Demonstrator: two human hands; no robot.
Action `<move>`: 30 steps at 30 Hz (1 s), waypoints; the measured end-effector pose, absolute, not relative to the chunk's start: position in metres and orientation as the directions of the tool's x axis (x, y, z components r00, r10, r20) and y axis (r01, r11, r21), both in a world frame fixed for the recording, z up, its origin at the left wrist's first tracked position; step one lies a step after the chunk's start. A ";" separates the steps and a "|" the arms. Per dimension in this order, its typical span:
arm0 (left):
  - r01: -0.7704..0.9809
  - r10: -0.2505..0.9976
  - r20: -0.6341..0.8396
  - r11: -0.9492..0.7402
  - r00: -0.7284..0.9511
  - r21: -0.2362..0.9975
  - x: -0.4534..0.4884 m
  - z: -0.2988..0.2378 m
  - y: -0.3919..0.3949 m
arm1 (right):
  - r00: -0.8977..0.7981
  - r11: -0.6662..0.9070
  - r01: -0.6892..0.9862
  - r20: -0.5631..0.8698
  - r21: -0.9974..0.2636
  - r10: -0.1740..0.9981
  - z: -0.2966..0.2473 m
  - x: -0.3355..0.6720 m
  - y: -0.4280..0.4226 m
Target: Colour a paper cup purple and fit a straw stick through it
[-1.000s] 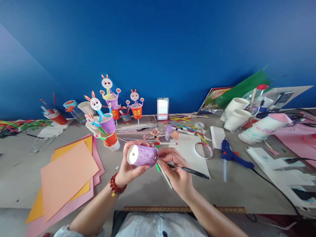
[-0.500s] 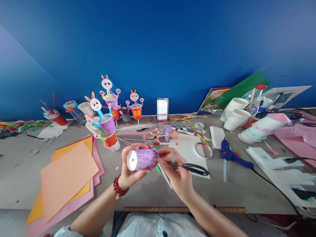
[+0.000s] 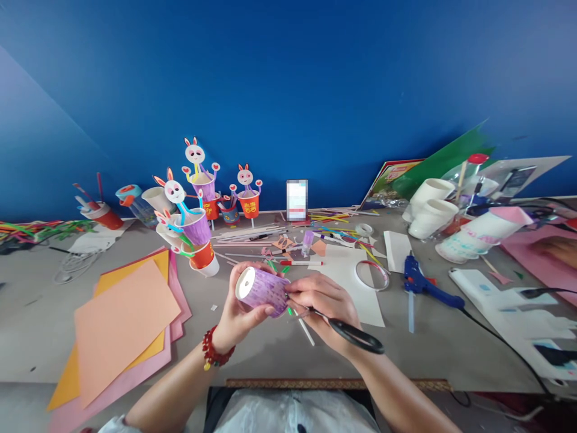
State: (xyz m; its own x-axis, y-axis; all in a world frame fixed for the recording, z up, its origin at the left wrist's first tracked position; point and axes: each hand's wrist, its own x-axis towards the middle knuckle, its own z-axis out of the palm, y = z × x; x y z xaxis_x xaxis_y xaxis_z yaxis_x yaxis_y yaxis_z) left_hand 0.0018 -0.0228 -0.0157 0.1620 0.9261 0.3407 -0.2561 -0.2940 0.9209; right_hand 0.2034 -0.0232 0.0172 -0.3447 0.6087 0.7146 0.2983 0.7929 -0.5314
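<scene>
My left hand (image 3: pixel 241 316) is wrapped round a purple-streaked paper cup (image 3: pixel 265 291), which lies on its side in the air above the table. The cup's white base, with a small dark hole in it, faces left. My right hand (image 3: pixel 327 304) is closed round the blade end of a pair of scissors (image 3: pixel 358 337); their black handles stick out to the lower right. Its fingertips meet the cup's rim, where the blade tips are hidden. Just below lies a white stick (image 3: pixel 306 331) with green pieces around it.
Rabbit-decorated cups (image 3: pixel 193 225) stand at the back left, behind coloured paper sheets (image 3: pixel 128 325). Right of my hands are a tape roll (image 3: pixel 372 275), a blue glue gun (image 3: pixel 428 285) and a white power strip (image 3: pixel 500 319). Another person's hand (image 3: pixel 556 245) shows at the right edge.
The cup has tilted, its base end up and its rim down. My right hand has turned, and the scissor handles have swung lower. Another person's hand has come in at the right edge.
</scene>
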 end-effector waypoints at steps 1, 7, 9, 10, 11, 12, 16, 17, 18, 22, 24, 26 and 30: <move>-0.255 0.922 0.349 -0.301 0.167 0.919 0.001 -0.014 -0.023 | -0.366 0.813 0.307 0.728 -0.494 0.580 0.017 0.204 -0.021; -0.238 0.925 0.308 -0.255 0.221 0.937 0.000 -0.005 -0.026 | -0.417 0.895 0.264 0.795 -0.359 0.441 0.011 0.207 -0.013; -0.233 0.925 0.302 -0.249 0.231 0.940 0.000 -0.005 -0.027 | -0.380 0.882 0.246 0.797 -0.401 0.469 0.010 0.206 -0.015; -0.231 0.919 0.319 -0.267 0.231 0.936 0.000 -0.005 -0.026 | -0.351 0.860 0.240 0.786 -0.450 0.509 0.009 0.205 -0.017; -0.226 0.909 0.350 -0.301 0.227 0.927 0.000 -0.005 -0.026 | -0.321 0.830 0.230 0.765 -0.508 0.558 0.009 0.203 -0.020; -0.217 0.893 0.393 -0.348 0.220 0.912 0.001 -0.005 -0.026 | -0.294 0.793 0.218 0.737 -0.569 0.609 0.009 0.202 -0.023; -0.134 0.773 0.603 -0.588 0.196 0.797 0.001 -0.006 -0.022 | -0.164 0.631 0.155 0.610 -0.760 0.775 0.009 0.194 -0.032; -0.103 0.744 0.638 -0.632 0.197 0.768 0.000 -0.007 -0.021 | -0.133 0.592 0.137 0.577 -0.795 0.806 0.009 0.192 -0.033; -0.073 0.720 0.664 -0.665 0.201 0.743 0.000 -0.008 -0.020 | -0.107 0.553 0.116 0.543 -0.825 0.833 0.008 0.190 -0.034; -0.011 0.633 0.738 -0.757 0.231 0.653 -0.002 -0.011 -0.016 | -0.046 0.429 0.016 0.428 -0.903 0.902 0.004 0.183 -0.035; -0.031 0.614 0.758 -0.772 0.222 0.635 -0.002 -0.012 -0.015 | -0.032 0.408 0.002 0.407 -0.913 0.913 0.003 0.182 -0.036; -0.095 0.638 0.745 -0.743 0.194 0.662 -0.001 -0.012 -0.014 | -0.038 0.442 0.047 0.441 -0.896 0.897 0.003 0.184 -0.037; -0.219 0.719 0.677 -0.643 0.159 0.734 0.001 -0.011 -0.015 | -0.144 0.525 0.165 0.506 -0.835 0.850 0.009 0.192 -0.037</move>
State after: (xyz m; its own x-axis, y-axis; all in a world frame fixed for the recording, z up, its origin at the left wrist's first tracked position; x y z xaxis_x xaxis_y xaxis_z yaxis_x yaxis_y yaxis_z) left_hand 0.0012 -0.0146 -0.0106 0.1585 0.7189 0.6768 -0.2190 -0.6428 0.7341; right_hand 0.1915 -0.0367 0.0091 -0.1443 0.8505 0.5058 0.1646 0.5247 -0.8352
